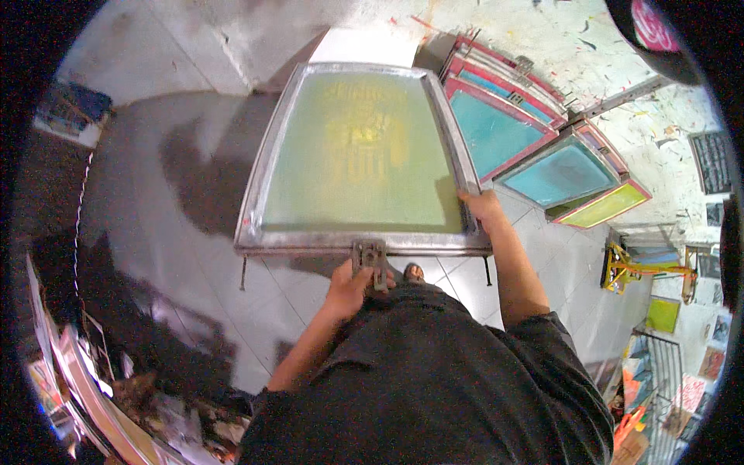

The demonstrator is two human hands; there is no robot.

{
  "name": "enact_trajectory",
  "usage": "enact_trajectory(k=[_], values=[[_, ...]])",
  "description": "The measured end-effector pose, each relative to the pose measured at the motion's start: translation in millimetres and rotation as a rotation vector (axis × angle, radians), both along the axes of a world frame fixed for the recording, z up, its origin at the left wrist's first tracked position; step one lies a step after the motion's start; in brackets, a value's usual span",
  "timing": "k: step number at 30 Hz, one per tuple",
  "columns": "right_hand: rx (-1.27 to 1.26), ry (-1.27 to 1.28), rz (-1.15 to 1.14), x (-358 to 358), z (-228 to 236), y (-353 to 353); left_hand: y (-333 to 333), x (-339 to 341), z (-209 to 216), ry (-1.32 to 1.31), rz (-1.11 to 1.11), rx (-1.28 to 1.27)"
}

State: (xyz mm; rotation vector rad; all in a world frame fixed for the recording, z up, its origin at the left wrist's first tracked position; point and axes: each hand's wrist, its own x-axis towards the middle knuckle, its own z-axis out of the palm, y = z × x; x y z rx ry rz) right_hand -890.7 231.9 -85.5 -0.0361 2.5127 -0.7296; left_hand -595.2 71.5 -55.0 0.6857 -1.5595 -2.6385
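A large screen printing frame (267,167) is held out in front of me, its greenish-yellow mesh facing up. A faint, paler yellow design shows in the mesh. At the near edge my left hand (353,287) grips a metal clamp bracket (370,263) fixed to the middle of the frame. My right hand (482,208) is closed around the frame's right side, close to the near corner. Two bolts (488,273) hang below the near edge. The fingers beneath the frame are hidden.
Several screens with red frames and blue mesh (496,132) lean against the white wall on the right. Next to them stand another blue screen (566,174) and a yellow one (604,203). A yellow metal stand (618,265) is farther right. Boards and papers (101,395) crowd the lower left.
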Motion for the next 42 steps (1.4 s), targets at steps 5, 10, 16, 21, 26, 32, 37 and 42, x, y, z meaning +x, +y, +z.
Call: enact_trajectory(k=[5,10,16,21,26,32,37,42], values=[[0.058,0.095,0.048,1.9,-21.2,20.0,-8.3,-0.6,41.7,-0.029,-0.101,-0.543],[-0.058,0.133,0.104,41.3,79.0,-8.7,-7.1,16.3,56.7,-0.188,-0.043,-0.252],[-0.345,0.332,-0.137,46.9,118.3,50.2,-29.5,22.7,5.6,0.287,-0.231,-0.606],[-0.513,0.594,-0.343,128.9,176.9,215.1,60.3,-1.5,30.3,0.523,-0.405,-0.494],[-0.340,0.697,-0.673,186.6,195.3,297.9,120.8,-39.9,55.8,0.601,-0.661,-0.270],[-0.313,0.593,-0.991,277.8,206.0,391.4,200.1,-62.2,74.9,0.906,-1.139,-0.445],[-0.272,0.508,-1.313,360.1,210.3,458.3,301.0,-54.8,105.7,0.235,-1.260,0.076],[-0.211,0.664,-1.658,430.2,198.6,509.8,406.2,-82.5,114.3,0.608,-1.596,-0.097]])
